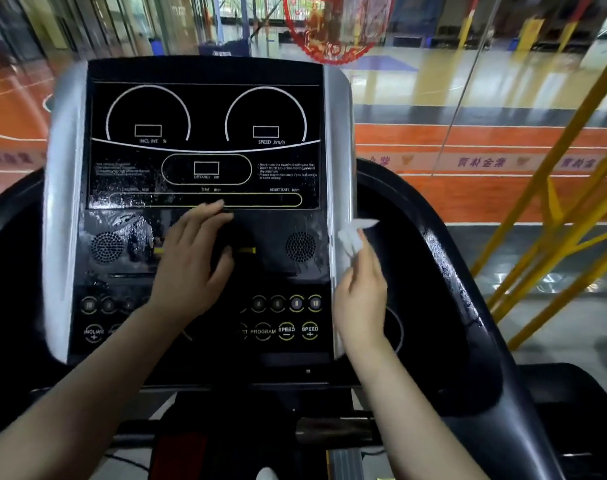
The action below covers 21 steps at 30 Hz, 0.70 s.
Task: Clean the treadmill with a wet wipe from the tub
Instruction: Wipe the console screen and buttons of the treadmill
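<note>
The treadmill console (205, 140) fills the middle of the view, a black panel with incline and speed dials between silver side rails. Wet streaks shine on its lower left part. My left hand (191, 258) lies flat over the panel's centre with straight fingers, between the two round speakers. My right hand (360, 296) pinches a crumpled white wet wipe (352, 233) beside the right silver rail (338, 209). The tub is not in view.
A black curved handrail (447, 271) with wet marks runs down the right side. Yellow metal bars (551, 216) stand beyond it. Glass and a sports court lie ahead. Speed and program buttons (286, 330) sit low on the console.
</note>
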Each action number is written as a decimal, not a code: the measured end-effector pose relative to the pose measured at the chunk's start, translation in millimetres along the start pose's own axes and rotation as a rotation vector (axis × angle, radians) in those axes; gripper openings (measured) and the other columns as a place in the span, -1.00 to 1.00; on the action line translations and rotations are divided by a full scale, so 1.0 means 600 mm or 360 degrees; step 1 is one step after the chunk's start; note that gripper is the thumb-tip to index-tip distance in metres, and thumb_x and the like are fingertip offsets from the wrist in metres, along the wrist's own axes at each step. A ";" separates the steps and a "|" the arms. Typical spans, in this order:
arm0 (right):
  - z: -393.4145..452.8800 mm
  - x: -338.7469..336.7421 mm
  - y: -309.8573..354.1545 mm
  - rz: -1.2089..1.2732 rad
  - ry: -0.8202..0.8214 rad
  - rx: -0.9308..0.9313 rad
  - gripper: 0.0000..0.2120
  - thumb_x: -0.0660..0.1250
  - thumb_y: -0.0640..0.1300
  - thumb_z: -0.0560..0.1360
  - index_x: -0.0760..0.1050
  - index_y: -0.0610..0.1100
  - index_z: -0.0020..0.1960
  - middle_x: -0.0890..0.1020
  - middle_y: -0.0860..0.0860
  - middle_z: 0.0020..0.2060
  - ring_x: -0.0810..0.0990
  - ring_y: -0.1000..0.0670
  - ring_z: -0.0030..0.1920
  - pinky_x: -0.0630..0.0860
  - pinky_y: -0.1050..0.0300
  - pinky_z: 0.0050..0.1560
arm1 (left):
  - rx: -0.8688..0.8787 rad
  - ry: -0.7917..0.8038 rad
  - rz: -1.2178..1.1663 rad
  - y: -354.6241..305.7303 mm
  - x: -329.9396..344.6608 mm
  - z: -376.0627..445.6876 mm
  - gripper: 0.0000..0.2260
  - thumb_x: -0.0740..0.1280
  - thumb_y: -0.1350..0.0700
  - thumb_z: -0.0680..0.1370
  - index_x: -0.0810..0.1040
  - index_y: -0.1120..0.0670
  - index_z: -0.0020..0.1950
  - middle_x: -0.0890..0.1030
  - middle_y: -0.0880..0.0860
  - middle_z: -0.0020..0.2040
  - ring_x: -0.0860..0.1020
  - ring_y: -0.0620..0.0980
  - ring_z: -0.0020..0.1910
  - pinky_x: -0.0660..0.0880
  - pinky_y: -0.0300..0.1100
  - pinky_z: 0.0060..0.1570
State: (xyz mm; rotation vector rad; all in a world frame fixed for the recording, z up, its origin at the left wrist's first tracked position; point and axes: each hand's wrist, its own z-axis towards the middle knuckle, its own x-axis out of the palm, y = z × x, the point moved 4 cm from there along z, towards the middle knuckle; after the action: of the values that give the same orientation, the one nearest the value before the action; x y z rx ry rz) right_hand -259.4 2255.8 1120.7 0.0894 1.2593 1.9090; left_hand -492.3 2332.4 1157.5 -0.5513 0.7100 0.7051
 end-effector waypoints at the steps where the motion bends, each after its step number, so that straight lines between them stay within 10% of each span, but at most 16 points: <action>1: 0.035 0.002 0.017 -0.0003 0.0005 -0.0031 -0.52 0.13 -0.37 0.58 0.32 -0.21 0.49 0.48 -0.10 0.36 0.44 0.00 0.34 0.24 0.52 0.25 | 0.0038 0.0053 0.0014 -0.007 0.006 0.031 -0.54 0.17 0.04 0.56 0.42 0.17 0.42 0.37 0.12 0.49 0.29 0.17 0.49 0.20 0.11 0.47; 12: -0.042 0.004 -0.012 -0.0077 -0.0035 -0.0115 -0.45 0.21 -0.37 0.55 0.26 -0.18 0.53 0.36 -0.05 0.47 0.29 0.11 0.47 0.18 0.41 0.41 | 0.0257 0.0095 0.0462 -0.011 0.045 0.147 -0.45 0.14 -0.01 0.57 0.31 0.11 0.55 0.27 0.13 0.57 0.24 0.19 0.54 0.13 0.17 0.51; 21: 0.381 0.054 0.155 -0.0305 0.0122 -0.0272 -0.47 0.10 -0.34 0.57 0.20 -0.19 0.54 0.37 -0.16 0.44 0.37 -0.17 0.38 0.35 0.08 0.19 | 0.0216 0.0182 0.0465 -0.012 0.041 0.148 -0.45 0.11 -0.02 0.56 0.28 0.08 0.56 0.26 0.12 0.57 0.21 0.16 0.55 0.12 0.14 0.52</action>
State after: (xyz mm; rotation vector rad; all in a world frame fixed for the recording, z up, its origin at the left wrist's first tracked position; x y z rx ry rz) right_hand -228.7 2429.7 1295.9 -0.1884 1.1067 1.8581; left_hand -438.9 2396.2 1197.5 -0.3686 0.9501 0.8939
